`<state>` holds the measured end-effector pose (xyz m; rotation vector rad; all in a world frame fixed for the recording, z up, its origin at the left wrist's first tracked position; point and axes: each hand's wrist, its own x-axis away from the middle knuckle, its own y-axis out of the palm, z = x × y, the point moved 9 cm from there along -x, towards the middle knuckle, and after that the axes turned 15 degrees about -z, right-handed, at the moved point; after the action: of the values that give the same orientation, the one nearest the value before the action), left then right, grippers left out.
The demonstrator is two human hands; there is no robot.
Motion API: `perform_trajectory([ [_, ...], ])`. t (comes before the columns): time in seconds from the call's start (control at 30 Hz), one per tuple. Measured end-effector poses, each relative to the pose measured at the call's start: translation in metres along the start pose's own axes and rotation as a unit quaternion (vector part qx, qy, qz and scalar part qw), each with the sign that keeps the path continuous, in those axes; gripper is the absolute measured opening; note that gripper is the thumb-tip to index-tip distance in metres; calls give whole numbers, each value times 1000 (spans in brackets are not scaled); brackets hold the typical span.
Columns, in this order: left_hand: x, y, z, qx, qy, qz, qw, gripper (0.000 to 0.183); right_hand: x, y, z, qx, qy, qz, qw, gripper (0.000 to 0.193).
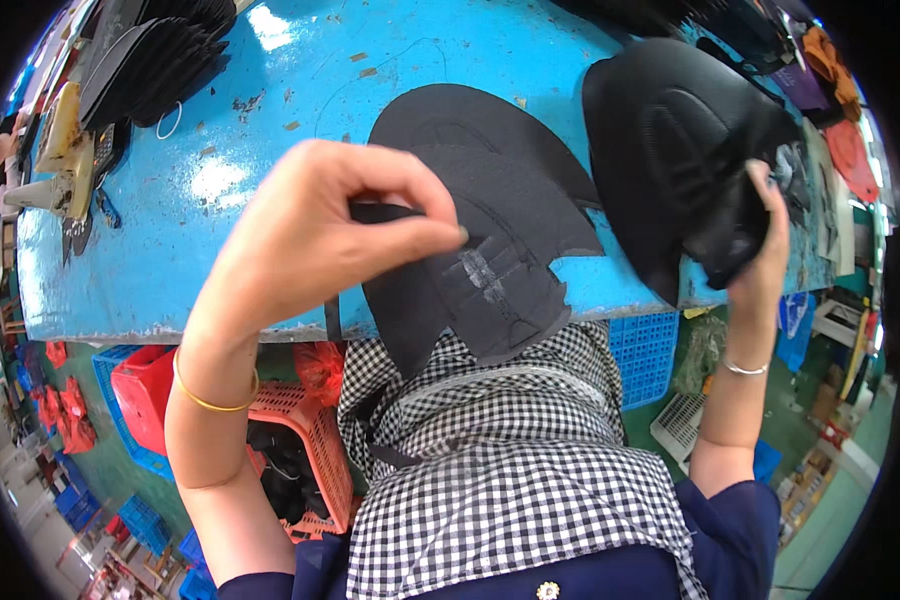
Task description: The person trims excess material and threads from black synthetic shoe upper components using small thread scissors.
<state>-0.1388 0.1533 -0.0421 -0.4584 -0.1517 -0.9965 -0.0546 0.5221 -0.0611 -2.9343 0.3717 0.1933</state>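
Observation:
My left hand (320, 225) is raised above the table, thumb and forefinger pressed together in a pinch. Whatever they hold, if anything, is too small to make out. At the right, my right hand (765, 240) grips the edge of a black shoe upper (670, 150), glossy and curved with raised lines, lifted off the table and blurred by motion. Between the hands, flat matte black cut pieces (500, 210) lie overlapping at the table's near edge, partly hanging over it. Seam lines and a greyish patch mark the top one.
A blue worktable (260, 90) spans the view. Stacked black pieces (155, 60) lie at the far left, beside a yellowish machine part (65, 150). More dark material sits at the far right. Below are an orange basket (320, 450), a red bin (140, 400) and a blue crate (645, 355).

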Motion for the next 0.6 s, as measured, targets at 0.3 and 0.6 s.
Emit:
perform_trajectory([
  [0.3,-36,55,-15,-172,6,-128,977,10,11,20,-16,34,69,-113,991,27],
  [0.6,-33,46,-7,-317,12,-44,947,21,25,200,-36,274,-220,-518,780,21],
])
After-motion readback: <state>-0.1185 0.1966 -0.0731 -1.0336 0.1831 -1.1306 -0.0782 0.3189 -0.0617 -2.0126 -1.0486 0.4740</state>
